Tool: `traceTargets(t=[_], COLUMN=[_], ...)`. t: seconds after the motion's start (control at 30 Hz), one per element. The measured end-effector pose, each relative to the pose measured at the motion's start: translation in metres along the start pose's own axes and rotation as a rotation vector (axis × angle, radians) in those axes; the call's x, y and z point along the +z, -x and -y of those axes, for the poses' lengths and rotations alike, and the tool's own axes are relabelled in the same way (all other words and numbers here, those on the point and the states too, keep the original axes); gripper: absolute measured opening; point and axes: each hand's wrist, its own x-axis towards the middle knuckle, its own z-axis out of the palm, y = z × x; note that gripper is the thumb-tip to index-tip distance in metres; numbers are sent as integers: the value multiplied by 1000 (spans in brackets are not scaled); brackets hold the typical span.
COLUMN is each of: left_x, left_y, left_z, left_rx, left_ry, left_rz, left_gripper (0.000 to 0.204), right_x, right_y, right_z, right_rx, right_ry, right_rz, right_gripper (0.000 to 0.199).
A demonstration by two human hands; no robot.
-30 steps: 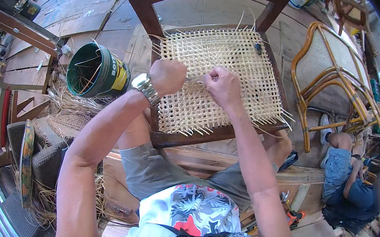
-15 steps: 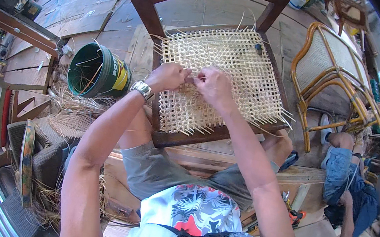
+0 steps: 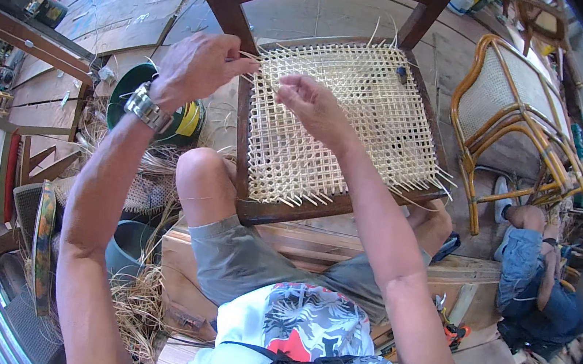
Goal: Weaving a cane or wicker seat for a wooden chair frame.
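A wooden chair [image 3: 332, 212] stands before me, its seat covered by a pale woven cane panel [image 3: 357, 132] with loose strand ends along the edges. My left hand [image 3: 199, 70], wearing a metal watch [image 3: 148, 109], is raised beyond the seat's left edge, thumb and fingers closed on a thin cane strand [image 3: 249, 55]. Over the left part of the weave, my right hand [image 3: 314, 110] has its fingers curled together near the strand; what they hold is too fine to make out. A small dark peg [image 3: 402, 72] sits in the panel near its far right corner.
Left of the chair is a green bucket [image 3: 127, 90], partly behind my left wrist. Cane scraps [image 3: 138, 309] and a grey-blue container [image 3: 127, 245] lie nearer. A rattan chair [image 3: 510, 115] stands at right, with another person [image 3: 533, 273] seated below it.
My left hand has moved away from the middle of the weave, up and left past the seat edge. My right hand has shifted slightly left and away from me.
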Motion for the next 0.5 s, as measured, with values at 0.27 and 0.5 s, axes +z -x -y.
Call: traceTargets(t=[0.27,0.5], left_x=[79,96], left_y=[1,-6], left_z=[-15,-26], left_rx=[24,111], left_ry=[115,-60], left_rz=[231,317], left_gripper=[29,23], right_x=[-11,-24], right_y=[17,22], right_z=[-6,-2], right_rx=[11,61], right_ry=[514,523], right_rz=[-138,-126], right_gripper=[28,23])
